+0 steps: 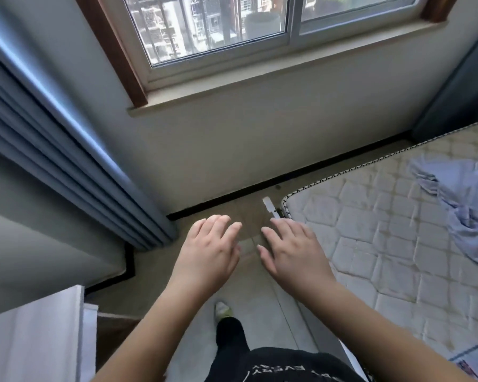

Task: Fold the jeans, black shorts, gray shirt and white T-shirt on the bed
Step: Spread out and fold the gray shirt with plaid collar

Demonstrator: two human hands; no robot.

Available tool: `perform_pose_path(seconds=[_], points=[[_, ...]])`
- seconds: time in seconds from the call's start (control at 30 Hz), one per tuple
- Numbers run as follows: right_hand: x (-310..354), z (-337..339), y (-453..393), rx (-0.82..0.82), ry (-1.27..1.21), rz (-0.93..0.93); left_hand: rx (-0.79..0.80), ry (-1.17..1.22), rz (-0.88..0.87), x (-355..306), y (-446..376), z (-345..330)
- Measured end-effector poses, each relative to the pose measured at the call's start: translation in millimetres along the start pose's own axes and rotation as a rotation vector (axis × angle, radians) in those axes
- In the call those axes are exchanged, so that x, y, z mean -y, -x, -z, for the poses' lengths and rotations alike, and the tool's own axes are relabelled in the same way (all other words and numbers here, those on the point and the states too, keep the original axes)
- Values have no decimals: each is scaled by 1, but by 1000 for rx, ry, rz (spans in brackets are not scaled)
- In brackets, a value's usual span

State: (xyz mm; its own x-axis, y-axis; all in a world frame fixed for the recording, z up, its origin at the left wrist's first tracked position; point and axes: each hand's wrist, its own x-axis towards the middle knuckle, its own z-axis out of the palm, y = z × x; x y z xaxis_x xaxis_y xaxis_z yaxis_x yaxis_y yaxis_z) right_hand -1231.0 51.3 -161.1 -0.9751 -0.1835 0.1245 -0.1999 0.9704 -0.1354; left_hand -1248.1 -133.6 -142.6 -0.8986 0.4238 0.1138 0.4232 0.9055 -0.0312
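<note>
Both hands hang over the floor beside the bed (370, 244), palms down: the left hand (209, 252) and the right hand (294, 252) have their fingers spread and relaxed, and neither holds or touches anything.

Of the clothes to be folded, only one crumpled garment (458, 205), pale bluish-grey, shows; it lies on the bed's far right side, well apart from both hands and cut off by the frame edge. It may be the gray shirt, though I cannot tell for certain. The jeans, black shorts and white T-shirt are out of view.

Judging by its loose creases, the cloth is thin, light and limp: it should lift easily but sag and bunch. Taking it by the shoulders or the hem corners would probably let it hang straight before it is laid flat.

Bare quilted mattress tops the bed, likely firm and even enough to smooth fabric on. Beyond the bed's corner a tiled floor (249, 216) runs to the wall under a barred window (218, 28); a blue curtain (66, 139) hangs on the side of the floor away from the bed.
</note>
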Motion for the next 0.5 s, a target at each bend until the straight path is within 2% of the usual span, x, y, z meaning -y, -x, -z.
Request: perform_pose_path(seconds=[0.2, 0.5], points=[[4, -32, -101, 31, 80, -37, -40, 39, 61, 98, -58, -21], [39, -46, -241, 3, 92, -150, -107, 41, -93, 233, -167, -32]])
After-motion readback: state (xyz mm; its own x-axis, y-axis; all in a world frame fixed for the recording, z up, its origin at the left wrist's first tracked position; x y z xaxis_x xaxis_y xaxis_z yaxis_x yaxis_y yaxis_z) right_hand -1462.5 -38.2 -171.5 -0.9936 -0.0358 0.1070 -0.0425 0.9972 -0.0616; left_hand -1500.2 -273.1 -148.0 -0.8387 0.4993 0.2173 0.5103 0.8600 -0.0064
